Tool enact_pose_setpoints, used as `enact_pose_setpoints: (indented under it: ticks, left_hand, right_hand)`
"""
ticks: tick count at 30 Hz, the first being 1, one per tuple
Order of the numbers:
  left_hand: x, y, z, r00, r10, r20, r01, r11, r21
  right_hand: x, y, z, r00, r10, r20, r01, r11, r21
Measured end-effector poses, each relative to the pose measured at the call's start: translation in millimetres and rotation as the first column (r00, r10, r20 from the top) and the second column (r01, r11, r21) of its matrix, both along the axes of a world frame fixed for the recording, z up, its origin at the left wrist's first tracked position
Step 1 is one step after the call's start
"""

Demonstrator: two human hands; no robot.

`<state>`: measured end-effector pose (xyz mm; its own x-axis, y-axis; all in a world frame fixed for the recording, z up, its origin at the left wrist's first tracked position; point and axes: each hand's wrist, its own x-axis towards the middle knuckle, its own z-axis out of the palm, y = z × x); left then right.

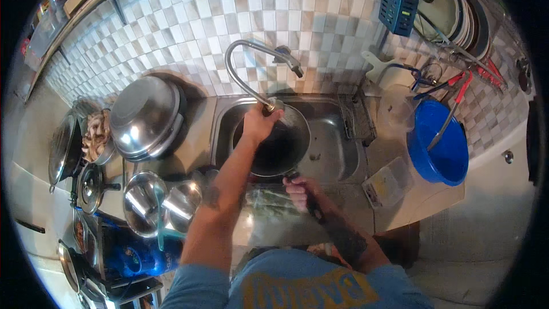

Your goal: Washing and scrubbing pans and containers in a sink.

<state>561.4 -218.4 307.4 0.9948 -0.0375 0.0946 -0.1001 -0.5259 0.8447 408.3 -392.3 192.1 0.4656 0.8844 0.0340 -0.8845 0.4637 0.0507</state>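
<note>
A dark round frying pan [280,149] is held over the sink [337,154], covering much of its left part. My right hand [300,191] is closed around the pan's black handle [314,206], near where it meets the pan. At the far rim, my left hand [262,125] grips the end of a bendable metal faucet [235,74], which arches out from the tiled wall. The faucet's mouth points into the pan. Whether water is running I cannot tell.
Left of the sink stand a large upturned metal basin [146,111] and a steel bowl [143,206] with cups. A wire caddy [357,117] hangs at the sink's right. Farther right are a clear plastic container [389,183], a blue basin [437,149] and a dish rack with plates [449,11].
</note>
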Motion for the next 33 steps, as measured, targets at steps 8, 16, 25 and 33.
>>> enact_pose_setpoints:
  ticks: [8,16,25,33]
  left_hand:
    - [-38.8,-8.0,10.7,0.988,-0.13,-0.077,0.064,0.819,-0.57]
    - [-60.0,-22.5,38.9,0.994,-0.087,-0.068,0.043,0.874,-0.484]
    - [-60.4,-28.5,36.0,0.999,-0.032,-0.005,0.026,0.876,-0.481]
    - [-56.8,-44.5,52.4,0.999,-0.025,0.036,0.036,0.932,-0.361]
  right_hand:
    - [62.2,10.3,-4.8,0.997,-0.045,-0.06,0.038,0.992,-0.122]
    - [84.6,10.3,25.3,0.922,-0.378,-0.086,0.366,0.922,-0.128]
    - [96.6,-6.1,97.8,0.839,-0.411,0.357,0.539,0.719,-0.438]
    - [97.7,-3.6,116.4,0.628,0.143,0.765,0.502,0.676,-0.539]
